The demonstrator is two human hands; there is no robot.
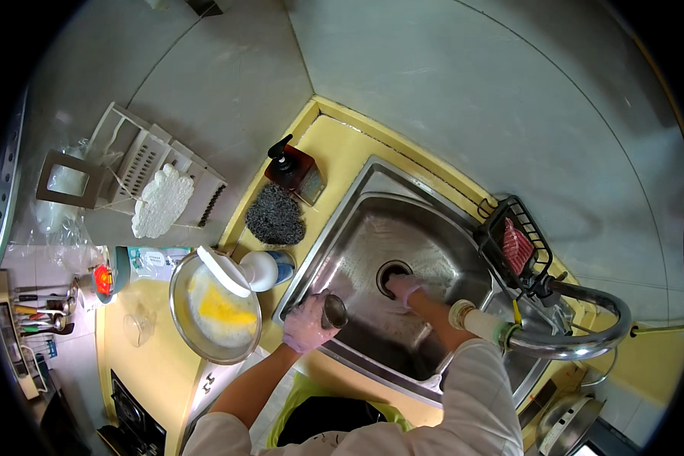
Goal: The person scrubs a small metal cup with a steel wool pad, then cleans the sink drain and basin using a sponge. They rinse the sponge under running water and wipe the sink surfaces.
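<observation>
Left fingers (pixel 310 305) clamp a metal cup (pixel 334 311) (to their right); I can't tell how right fingers (pixel 394 284) stand.

A kitchen: a steel sink (pixel 441 235) lies around the right hand (pixel 403 288), 1 curved faucet (pixel 622 304) to that hand's right; left of the left hand (pixel 307 325) are a black hob (pixel 138 414) and cooking utensils (pixel 49 313).

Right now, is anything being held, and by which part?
The left hand grips a round metal piece by its side. What the right hand holds, if anything, is hidden.
</observation>
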